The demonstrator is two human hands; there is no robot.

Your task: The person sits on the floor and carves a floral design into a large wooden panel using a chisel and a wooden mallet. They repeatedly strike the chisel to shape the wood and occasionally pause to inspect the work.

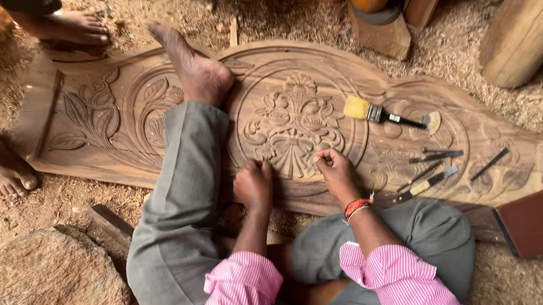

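pink-striped cuffs point(243, 288) nearest | left hand point(253, 184) grip curled, right hand point(335, 170) pinched; contents unclear | both on long brown carved wooden panel point(295, 122) on floor | risk: slip gouges floral relief; loose chisels point(435, 170) roll, bare foot point(195, 68) close

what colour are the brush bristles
Pale yellow; the brush lies on the carved panel, head view.

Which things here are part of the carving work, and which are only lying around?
In use: carved wooden panel; left hand and right hand, resting on its central flower carving.

Lying about: paintbrush; chisels; large stone; brown book; sawdust.
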